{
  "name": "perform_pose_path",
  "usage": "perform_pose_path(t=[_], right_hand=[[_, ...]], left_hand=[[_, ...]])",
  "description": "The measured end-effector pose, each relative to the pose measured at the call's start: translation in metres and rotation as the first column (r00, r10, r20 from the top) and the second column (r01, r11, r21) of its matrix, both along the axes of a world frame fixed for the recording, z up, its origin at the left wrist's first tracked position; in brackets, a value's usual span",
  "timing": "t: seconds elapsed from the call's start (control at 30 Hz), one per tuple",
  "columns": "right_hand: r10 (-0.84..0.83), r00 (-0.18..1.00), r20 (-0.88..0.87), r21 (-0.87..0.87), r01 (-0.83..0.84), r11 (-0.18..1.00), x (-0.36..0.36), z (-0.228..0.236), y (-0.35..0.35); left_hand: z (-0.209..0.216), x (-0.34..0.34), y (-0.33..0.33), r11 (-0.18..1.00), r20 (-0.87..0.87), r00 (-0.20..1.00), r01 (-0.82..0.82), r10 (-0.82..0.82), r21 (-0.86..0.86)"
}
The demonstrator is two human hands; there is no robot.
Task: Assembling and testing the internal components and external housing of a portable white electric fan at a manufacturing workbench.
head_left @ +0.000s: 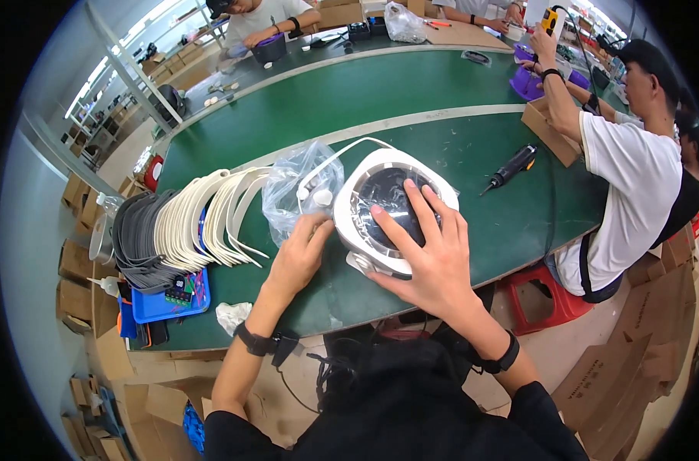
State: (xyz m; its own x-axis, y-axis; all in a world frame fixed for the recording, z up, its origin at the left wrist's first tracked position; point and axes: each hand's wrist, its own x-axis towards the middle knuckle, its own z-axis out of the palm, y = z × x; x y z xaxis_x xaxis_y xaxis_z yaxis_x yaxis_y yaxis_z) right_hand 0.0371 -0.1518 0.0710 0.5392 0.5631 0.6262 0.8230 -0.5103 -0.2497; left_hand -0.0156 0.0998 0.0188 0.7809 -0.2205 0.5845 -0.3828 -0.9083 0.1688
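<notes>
A rounded white appliance with a dark, film-covered round top sits on the green table in front of me. My right hand lies over it, fingers spread on the dark top and thumb along the near edge. Beside its left side, my left hand has its fingers curled together; what they hold, if anything, is hidden. A thin white curved strip arches from behind the appliance to small white round parts. Those parts lie against a crumpled clear plastic bag.
Rows of cream curved bands and grey curved bands stand at the left, near a blue tray. A white crumpled cloth lies at the front edge. An electric screwdriver lies right; a co-worker sits beyond it.
</notes>
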Motion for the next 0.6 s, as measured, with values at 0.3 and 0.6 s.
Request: perform_pose_path(t=[0.3,0.6], right_hand=[[0.003,0.999,-0.053,0.025,-0.002,1.0,0.006,-0.002,0.001],[0.147,0.979,-0.138,0.053,-0.141,0.989,0.014,0.002,-0.013]], left_hand=[[0.038,0.021,0.065,0.139,0.119,0.95,0.165,-0.288,-0.976],[0.045,0.073,0.031,0.949,-0.009,0.953,-0.302,0.302,-0.09]])
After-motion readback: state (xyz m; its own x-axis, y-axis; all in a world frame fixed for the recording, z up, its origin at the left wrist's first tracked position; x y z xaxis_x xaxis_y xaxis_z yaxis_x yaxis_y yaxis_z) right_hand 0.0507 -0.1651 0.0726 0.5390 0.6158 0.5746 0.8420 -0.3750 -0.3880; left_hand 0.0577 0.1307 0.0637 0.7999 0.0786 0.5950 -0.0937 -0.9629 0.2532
